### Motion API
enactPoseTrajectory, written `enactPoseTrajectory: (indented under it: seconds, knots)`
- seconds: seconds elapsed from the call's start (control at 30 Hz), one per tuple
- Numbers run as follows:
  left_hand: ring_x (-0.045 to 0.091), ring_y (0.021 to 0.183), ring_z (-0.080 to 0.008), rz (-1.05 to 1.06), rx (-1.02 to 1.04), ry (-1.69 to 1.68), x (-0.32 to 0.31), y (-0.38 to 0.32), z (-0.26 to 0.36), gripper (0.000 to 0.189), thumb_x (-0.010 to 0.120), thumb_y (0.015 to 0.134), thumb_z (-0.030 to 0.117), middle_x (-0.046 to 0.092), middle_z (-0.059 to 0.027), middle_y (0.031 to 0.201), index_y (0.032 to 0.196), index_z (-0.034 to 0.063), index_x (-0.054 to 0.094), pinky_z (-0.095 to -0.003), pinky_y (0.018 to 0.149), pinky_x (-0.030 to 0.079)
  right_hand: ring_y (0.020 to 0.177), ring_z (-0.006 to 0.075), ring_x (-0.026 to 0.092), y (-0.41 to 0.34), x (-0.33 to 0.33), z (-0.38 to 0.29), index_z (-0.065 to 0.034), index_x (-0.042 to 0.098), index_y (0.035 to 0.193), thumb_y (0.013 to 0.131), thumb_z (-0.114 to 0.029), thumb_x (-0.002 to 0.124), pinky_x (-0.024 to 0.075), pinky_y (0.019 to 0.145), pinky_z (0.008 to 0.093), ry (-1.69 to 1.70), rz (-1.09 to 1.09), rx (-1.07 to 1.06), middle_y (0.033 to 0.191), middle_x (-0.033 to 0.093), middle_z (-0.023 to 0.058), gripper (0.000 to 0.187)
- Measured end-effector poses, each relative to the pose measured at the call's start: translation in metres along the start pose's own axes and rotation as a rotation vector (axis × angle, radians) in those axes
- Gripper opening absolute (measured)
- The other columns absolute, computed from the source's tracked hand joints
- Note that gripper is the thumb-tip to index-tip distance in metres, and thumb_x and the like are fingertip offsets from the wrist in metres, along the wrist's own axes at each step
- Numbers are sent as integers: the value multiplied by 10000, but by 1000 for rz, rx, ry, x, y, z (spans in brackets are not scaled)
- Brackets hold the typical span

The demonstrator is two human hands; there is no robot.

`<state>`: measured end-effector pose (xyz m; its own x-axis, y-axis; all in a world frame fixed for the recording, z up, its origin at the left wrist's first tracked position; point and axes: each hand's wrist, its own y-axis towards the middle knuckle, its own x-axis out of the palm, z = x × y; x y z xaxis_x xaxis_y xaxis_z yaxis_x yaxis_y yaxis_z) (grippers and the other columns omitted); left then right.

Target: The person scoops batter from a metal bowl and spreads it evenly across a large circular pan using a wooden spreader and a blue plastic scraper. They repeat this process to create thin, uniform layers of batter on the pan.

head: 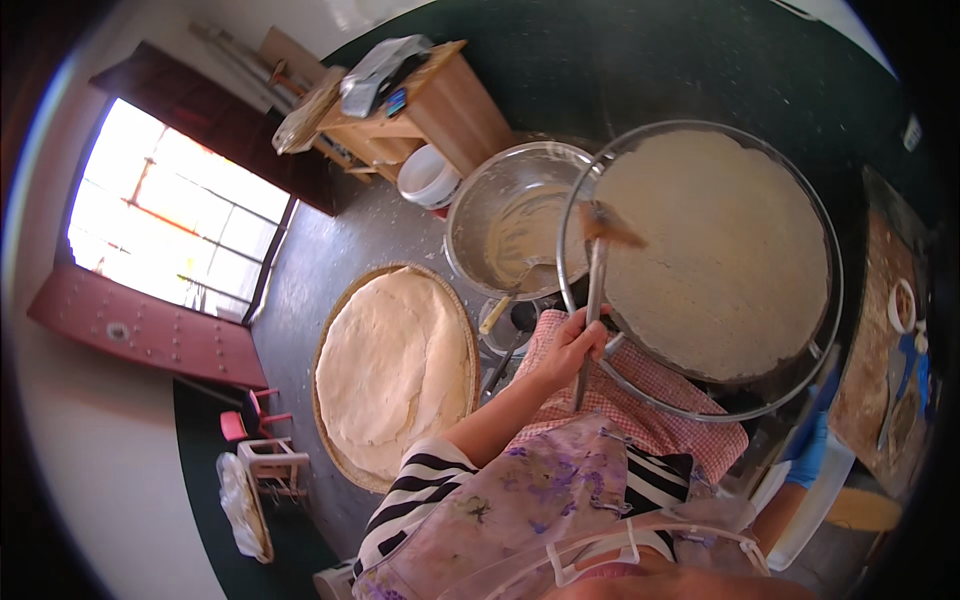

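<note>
My left hand [574, 349], bare, grips the handle of a wooden T-shaped spreader [595, 277]; its head overlaps the near-left edge of a large round griddle. A thin beige layer of batter [712, 247] covers most of the griddle, which has a metal ring [838, 247] around it. My right hand [808, 454], in a blue glove, is low at the right beside a white container [814, 510]; its fingers are hard to make out. Left of the griddle, a steel basin [465, 247] holds batter and a yellow-handled tool [496, 315].
A stack of pale flatbreads [390, 367] lies on a round tray [321, 420] at the left. A white bucket [427, 178] stands beside a wooden cabinet [469, 112]. A checked cloth [675, 382] lies below the griddle. At the right, a worn board [862, 390] bears small tools.
</note>
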<state>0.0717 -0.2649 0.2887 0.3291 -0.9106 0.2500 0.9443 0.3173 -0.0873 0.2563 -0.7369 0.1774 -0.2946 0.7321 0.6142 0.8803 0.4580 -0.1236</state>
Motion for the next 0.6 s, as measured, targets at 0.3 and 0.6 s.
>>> enactPoseTrajectory:
  seconds: [0.3, 0.6]
  knots:
    - [314, 407, -68, -117, -98, -195, -36, -22, 22, 449, 325, 955, 439, 315, 28, 505, 926, 35, 519, -215, 386, 266, 916, 134, 534, 49, 217, 6, 50, 540, 1132, 853, -309, 547, 423, 823, 251, -477, -88, 33, 1030, 588, 74, 455]
    - [324, 393, -63, -278, -85, -246, -65, -39, 17, 501, 334, 937, 488, 346, 36, 500, 852, 37, 535, -212, 369, 287, 939, 168, 545, 94, 301, 32, 76, 536, 1150, 858, -312, 539, 411, 861, 266, -897, 17, 66, 1071, 586, 106, 486]
